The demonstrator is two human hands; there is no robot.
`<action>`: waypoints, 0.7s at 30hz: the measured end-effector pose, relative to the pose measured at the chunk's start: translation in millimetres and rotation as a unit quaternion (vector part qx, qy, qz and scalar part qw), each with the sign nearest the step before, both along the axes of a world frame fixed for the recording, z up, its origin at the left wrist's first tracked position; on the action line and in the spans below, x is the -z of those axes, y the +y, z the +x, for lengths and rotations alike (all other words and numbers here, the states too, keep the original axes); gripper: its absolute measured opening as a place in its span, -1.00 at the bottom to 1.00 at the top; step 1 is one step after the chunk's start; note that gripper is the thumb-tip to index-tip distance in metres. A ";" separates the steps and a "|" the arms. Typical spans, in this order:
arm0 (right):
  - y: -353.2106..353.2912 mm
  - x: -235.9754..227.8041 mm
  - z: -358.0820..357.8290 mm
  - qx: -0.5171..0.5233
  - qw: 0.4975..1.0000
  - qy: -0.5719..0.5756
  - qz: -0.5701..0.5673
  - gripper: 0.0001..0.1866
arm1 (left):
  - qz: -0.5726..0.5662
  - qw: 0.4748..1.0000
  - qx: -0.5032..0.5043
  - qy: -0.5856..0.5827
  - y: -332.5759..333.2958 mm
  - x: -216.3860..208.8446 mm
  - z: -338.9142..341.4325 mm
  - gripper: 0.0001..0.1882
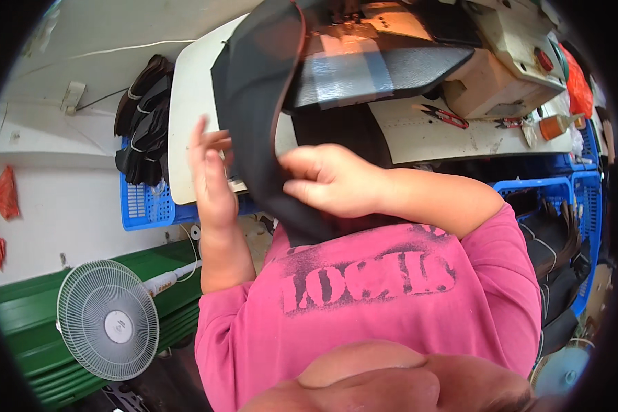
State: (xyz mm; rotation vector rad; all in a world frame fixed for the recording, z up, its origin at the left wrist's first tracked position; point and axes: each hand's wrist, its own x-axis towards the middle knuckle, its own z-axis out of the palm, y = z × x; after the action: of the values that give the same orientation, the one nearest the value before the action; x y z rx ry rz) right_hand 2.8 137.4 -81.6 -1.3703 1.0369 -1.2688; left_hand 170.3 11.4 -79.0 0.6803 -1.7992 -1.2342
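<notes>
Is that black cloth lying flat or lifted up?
Lifted, at least partly: the black cloth curves over the white table, its edge pinched in the right hand, while the left hand is open beside it.

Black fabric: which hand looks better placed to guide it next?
Probably the right hand: its curled fingers and thumb appear to pinch the black fabric at its edge. The left hand is open at the opposite side, blurred, its contact unclear.
</notes>
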 end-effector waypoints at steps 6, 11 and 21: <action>-34.9 3.3 35.5 -0.146 0.985 0.084 0.037 -0.63 | 0.254 0.846 0.376 0.280 -55.4 31.9 1.5 -0.34; -55.9 26.1 46.5 -0.122 0.986 0.115 0.010 -0.47 | 0.261 0.918 0.160 0.252 -102.9 1.7 -6.9 -0.41; -162.8 115.2 42.8 0.147 0.976 0.159 -0.006 -0.40 | 0.129 0.992 -0.001 -0.006 -284.9 101.4 -65.1 -0.39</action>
State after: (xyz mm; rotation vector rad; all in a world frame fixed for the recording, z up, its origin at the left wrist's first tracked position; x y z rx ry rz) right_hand 45.6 -25.4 -196.8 -1.4998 1.5004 -1.2917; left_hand 105.2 -273.5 -180.4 0.8362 -1.6629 -1.4801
